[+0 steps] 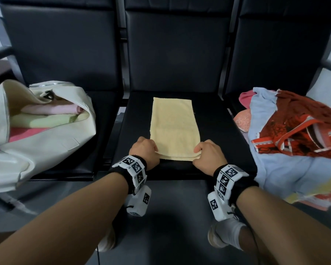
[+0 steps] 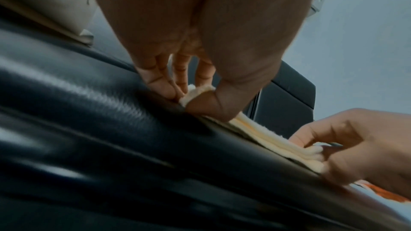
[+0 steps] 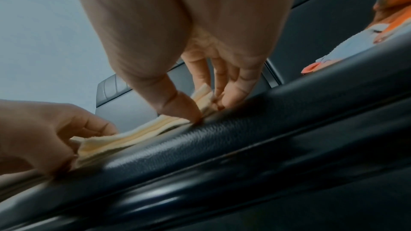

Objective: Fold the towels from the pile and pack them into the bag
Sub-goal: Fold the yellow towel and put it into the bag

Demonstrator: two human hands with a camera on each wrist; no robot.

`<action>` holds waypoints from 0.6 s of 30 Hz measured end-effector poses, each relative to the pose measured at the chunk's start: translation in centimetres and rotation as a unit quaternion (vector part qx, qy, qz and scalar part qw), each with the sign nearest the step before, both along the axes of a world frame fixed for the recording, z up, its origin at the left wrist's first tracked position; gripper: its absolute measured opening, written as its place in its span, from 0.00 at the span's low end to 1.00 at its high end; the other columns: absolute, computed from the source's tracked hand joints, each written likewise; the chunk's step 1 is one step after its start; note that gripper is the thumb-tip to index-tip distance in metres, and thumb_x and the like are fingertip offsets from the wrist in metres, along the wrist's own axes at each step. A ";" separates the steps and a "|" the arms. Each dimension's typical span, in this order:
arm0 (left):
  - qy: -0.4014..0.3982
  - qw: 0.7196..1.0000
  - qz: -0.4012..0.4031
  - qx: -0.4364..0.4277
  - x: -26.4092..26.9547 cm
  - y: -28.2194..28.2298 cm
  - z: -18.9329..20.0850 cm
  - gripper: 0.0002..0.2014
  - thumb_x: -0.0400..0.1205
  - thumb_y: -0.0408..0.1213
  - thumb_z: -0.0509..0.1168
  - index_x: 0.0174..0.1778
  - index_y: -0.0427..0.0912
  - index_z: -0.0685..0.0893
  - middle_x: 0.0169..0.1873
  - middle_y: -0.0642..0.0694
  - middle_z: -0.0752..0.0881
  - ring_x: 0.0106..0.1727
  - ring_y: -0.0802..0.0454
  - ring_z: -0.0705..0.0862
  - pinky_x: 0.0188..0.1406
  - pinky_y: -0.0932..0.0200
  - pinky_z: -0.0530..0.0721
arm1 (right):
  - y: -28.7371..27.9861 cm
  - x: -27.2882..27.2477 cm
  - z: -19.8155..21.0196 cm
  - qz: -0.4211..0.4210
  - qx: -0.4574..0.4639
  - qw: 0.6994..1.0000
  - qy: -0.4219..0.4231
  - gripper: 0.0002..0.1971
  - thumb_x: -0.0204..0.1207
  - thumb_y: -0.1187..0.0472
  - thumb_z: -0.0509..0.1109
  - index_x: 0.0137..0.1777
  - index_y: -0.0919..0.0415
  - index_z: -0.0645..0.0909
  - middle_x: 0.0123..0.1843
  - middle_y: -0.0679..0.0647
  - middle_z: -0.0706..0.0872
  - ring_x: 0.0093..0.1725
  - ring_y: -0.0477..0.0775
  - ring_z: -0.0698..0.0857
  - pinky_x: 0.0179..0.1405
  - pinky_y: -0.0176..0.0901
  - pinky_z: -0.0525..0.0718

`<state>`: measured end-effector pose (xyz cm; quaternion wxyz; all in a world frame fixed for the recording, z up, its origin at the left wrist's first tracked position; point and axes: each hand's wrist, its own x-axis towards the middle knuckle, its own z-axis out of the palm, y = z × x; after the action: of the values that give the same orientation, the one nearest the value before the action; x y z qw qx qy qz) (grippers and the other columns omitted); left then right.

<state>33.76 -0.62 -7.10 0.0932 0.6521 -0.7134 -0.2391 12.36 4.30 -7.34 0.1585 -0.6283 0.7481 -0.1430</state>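
The folded towel (image 1: 174, 129) lies on the middle seat (image 1: 214, 131), running away from the two hands' grip at its near corners. Left of the grip stands the bag (image 1: 46, 142) holding folded towels (image 1: 46, 119); right lies the towel pile (image 1: 294, 142).

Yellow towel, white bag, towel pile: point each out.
yellow towel (image 1: 173, 123), head view, middle of its top layer.
white bag (image 1: 46, 148), head view, front wall.
towel pile (image 1: 287, 169), head view, light blue cloth.

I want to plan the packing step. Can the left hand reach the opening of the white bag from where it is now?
Probably yes. The white bag lies on the next seat, its mouth open toward the left hand, with nothing between. But that hand pinches the yellow towel.
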 end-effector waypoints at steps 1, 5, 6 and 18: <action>-0.014 1.000 -0.011 0.002 0.1 0.0 0.0 0.15 0.76 0.30 0.70 0.57 0.48 0.85 0.66 0.47 0.75 0.65 0.43 0.82 0.61 0.53 0.84 | 0.0 -0.1 0.2 0.008 0.009 1.000 0.004 0.18 0.70 0.67 0.73 0.61 0.61 0.85 0.65 0.56 0.79 0.62 0.58 0.83 0.56 0.40 0.79; -0.063 0.997 -0.053 -0.009 0.3 0.1 0.1 0.18 0.76 0.28 0.69 0.60 0.49 0.83 0.63 0.49 0.77 0.62 0.44 0.82 0.53 0.56 0.79 | 0.1 -0.4 0.7 0.021 0.023 0.999 0.016 0.20 0.68 0.67 0.73 0.61 0.58 0.87 0.64 0.55 0.84 0.63 0.58 0.84 0.60 0.44 0.84; -0.073 0.996 -0.058 -0.016 0.3 0.2 0.2 0.18 0.76 0.28 0.68 0.59 0.50 0.84 0.62 0.49 0.78 0.62 0.44 0.83 0.52 0.57 0.78 | 0.2 -0.4 0.8 0.017 0.025 0.999 0.014 0.19 0.68 0.68 0.73 0.60 0.57 0.88 0.62 0.56 0.86 0.61 0.58 0.85 0.58 0.44 0.86; -0.009 1.000 0.000 -0.030 1.0 1.8 0.9 0.17 0.80 0.23 0.62 0.56 0.47 0.88 0.55 0.43 0.85 0.52 0.42 0.85 0.54 0.52 0.86 | 1.1 -1.1 0.6 0.028 -0.009 0.999 -0.026 0.06 0.80 0.62 0.70 0.51 0.62 0.88 0.48 0.57 0.88 0.51 0.61 0.87 0.46 0.45 0.81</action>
<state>34.78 1.21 -6.22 0.1066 0.6510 -0.7210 -0.2118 11.31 5.45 -6.79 0.1762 -0.6466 0.7246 -0.1610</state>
